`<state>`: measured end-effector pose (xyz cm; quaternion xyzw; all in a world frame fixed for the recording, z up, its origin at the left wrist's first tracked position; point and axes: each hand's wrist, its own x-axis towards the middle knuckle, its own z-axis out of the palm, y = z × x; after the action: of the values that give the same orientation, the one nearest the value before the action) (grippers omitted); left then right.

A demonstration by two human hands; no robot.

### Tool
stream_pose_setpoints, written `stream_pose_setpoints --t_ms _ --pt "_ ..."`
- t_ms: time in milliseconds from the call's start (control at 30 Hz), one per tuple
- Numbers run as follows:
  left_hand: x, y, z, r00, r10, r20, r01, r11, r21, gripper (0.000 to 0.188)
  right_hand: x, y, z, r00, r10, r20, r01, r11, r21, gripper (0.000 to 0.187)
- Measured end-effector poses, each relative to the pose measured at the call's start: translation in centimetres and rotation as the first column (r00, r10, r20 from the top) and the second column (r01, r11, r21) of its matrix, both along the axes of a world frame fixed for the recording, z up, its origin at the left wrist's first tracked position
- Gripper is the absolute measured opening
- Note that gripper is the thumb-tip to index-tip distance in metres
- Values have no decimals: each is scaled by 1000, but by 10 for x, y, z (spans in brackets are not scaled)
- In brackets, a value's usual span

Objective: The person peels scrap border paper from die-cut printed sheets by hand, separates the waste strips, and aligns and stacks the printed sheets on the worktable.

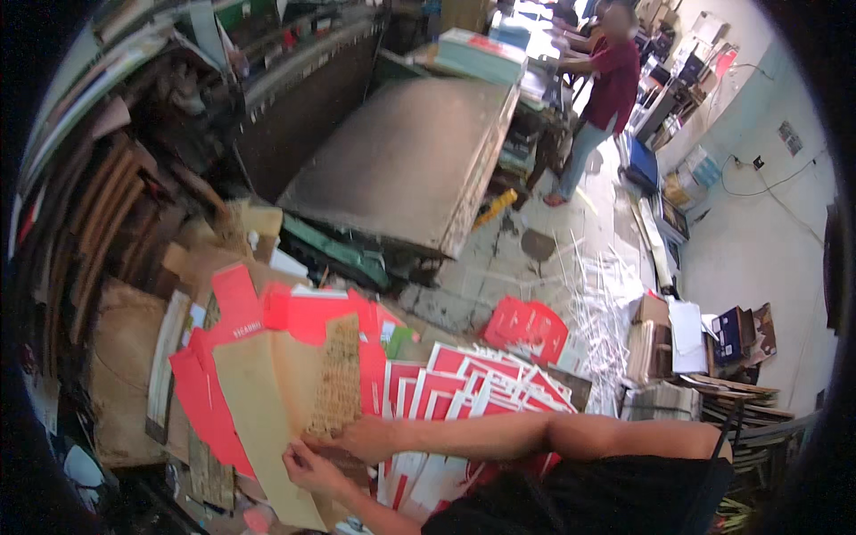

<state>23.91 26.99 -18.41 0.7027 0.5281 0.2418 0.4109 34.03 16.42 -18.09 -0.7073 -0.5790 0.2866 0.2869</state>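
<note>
A long tan sheet of paper or thin card [254, 392] lies slanted in front of me over red die-cut card pieces [203, 401]. Beside it, on the right, is a brown piece with dark markings [339, 370]. My left hand [314, 471] pinches the tan sheet near its lower right edge, fingertips closed. Close against it, my right hand [364, 439] lies on the lower part of the brown piece, fingers stretched toward the left hand. Part of the right hand's fingertips is hard to make out.
Red-and-white printed sheets [446, 392] lie piled right of my hands, with a red bundle [526, 328] beyond. White paper strips [597, 303] litter the floor. A large machine with a metal bed [401, 160] stands ahead. Another person [613, 80] stands at the far right.
</note>
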Motion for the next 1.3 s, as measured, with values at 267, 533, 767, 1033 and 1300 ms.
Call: stream_pose_setpoints --t_ms 267,533,767,1033,1300 --pt "-7 13 -20 940 284 190 -260 955 -139 28 -9 27 -35 935 161 -317 -124 983 135 41" --pt "21 -22 -10 900 -136 415 71 983 169 11 18 -2 -29 991 -6 -131 -10 992 -123 29" --pt "-3 -12 11 940 -333 77 341 915 -214 31 5 17 -44 997 34 -70 -31 999 44 34" --pt "14 -8 1 911 -353 215 327 933 147 36 53 9 25 823 -491 -284 567 690 450 14" --pt "-4 7 -18 911 -341 233 311 937 157 37 -59 -98 139 871 -415 261 374 907 193 19"
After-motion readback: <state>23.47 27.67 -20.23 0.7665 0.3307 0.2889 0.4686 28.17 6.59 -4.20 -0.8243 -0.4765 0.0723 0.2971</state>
